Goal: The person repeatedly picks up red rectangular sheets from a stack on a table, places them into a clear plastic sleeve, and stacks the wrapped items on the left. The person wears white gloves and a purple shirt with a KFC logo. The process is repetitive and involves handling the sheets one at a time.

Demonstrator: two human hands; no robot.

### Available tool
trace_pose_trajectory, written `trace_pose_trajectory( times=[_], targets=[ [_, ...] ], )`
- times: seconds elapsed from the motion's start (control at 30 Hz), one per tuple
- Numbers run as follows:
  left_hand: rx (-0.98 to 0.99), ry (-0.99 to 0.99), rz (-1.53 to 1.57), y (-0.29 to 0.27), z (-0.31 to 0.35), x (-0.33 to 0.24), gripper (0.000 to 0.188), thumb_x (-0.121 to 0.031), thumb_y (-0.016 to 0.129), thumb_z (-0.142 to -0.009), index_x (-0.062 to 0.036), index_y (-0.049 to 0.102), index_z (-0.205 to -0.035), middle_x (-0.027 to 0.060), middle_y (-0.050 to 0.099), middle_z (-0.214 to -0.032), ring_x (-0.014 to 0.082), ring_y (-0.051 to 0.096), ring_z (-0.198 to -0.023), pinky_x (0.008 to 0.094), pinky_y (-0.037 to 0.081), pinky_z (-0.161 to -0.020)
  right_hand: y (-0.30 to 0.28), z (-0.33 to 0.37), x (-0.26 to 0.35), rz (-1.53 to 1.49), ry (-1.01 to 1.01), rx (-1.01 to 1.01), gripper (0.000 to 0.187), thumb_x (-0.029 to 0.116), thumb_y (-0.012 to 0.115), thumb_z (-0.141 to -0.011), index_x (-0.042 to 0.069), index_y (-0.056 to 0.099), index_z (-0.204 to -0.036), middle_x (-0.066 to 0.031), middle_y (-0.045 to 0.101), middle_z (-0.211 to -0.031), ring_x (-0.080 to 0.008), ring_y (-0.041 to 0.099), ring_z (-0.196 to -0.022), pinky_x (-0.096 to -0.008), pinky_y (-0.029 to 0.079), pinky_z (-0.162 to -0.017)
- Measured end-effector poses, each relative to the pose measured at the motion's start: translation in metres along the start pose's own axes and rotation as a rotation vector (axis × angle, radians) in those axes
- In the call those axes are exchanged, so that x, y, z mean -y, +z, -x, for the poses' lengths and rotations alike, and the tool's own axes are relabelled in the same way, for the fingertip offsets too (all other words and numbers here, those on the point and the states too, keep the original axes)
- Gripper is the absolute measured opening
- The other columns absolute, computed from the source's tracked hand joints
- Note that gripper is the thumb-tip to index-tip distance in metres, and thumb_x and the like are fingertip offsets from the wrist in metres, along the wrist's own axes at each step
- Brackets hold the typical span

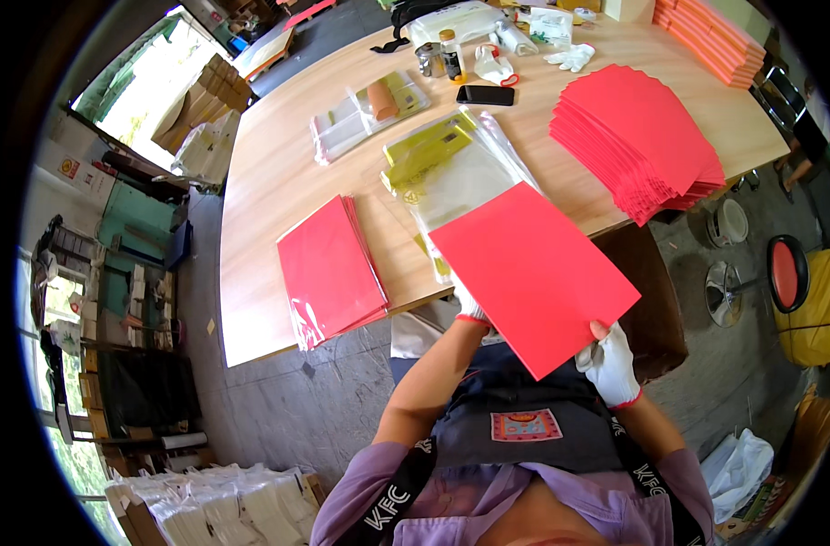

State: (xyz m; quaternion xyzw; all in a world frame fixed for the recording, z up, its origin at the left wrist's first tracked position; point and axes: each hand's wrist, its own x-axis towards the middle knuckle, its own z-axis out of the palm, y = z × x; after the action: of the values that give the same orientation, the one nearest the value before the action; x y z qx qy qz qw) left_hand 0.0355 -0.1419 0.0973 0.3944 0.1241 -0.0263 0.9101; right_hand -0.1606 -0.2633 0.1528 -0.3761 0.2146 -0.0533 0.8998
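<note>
I watch through 1 camera, the left of 2 on the person's head. It looks down and forward: the shirt (456, 500) is very near, the right hand (611, 366) a bit farther, the surface (260, 209) beyond. The wide view bends straight edges and shows floor (242, 419) on both sides.

The right hand (611, 366) (white-gloved) grips a red sheet (535, 278).

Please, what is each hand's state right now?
Left hand: mostly hidden behind the red sheet; grip cannot be told.
Right hand: closed, holding the red sheet's edge.
</note>
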Motion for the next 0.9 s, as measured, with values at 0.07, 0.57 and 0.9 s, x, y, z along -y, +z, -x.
trace_pose_trajectory(
  times=[0.07, 0.57, 0.9],
  targets=[
    [0.052, -0.161, 0.032, 0.000, -0.004, 0.018, 0.028, -0.004, 0.049, -0.084, -0.0028, 0.054, -0.111, 0.0101, 0.060, -0.094, 0.0207, 0.061, -0.076, 0.0293, 0.050, -0.066, -0.002, 0.002, -0.004, 0.066, 0.038, 0.008, 0.030, 0.026, 0.054, -0.089, 0.006, 0.048, -0.111, -0.0037, 0.058, -0.076, -0.0083, 0.050, -0.051, -0.0178, 0.030, -0.041],
    [0.241, -0.601, -0.323, -0.094, 0.037, 0.034, 0.022, -0.013, 0.045, -0.089, -0.0037, 0.054, -0.106, 0.0065, 0.060, -0.086, 0.0178, 0.061, -0.069, 0.0283, 0.051, -0.061, 0.001, -0.124, -0.089, -0.177, 0.298, 0.126, 0.036, 0.017, 0.042, -0.094, -0.003, 0.041, -0.123, -0.0159, 0.057, -0.100, -0.0234, 0.063, -0.075, -0.0361, 0.056, -0.073],
    [0.136, -0.341, -0.550, -0.142, 0.018, -0.037, 0.022, -0.021, 0.057, -0.089, -0.0014, 0.058, -0.100, 0.0068, 0.065, -0.084, 0.0162, 0.065, -0.072, 0.0284, 0.053, -0.063, 0.066, -0.129, -0.095, 1.795, -0.561, 0.579, 0.016, 0.025, 0.053, -0.086, 0.012, 0.051, -0.096, -0.0115, 0.063, -0.071, -0.0286, 0.063, -0.065, -0.0437, 0.047, -0.055]
  ],
)
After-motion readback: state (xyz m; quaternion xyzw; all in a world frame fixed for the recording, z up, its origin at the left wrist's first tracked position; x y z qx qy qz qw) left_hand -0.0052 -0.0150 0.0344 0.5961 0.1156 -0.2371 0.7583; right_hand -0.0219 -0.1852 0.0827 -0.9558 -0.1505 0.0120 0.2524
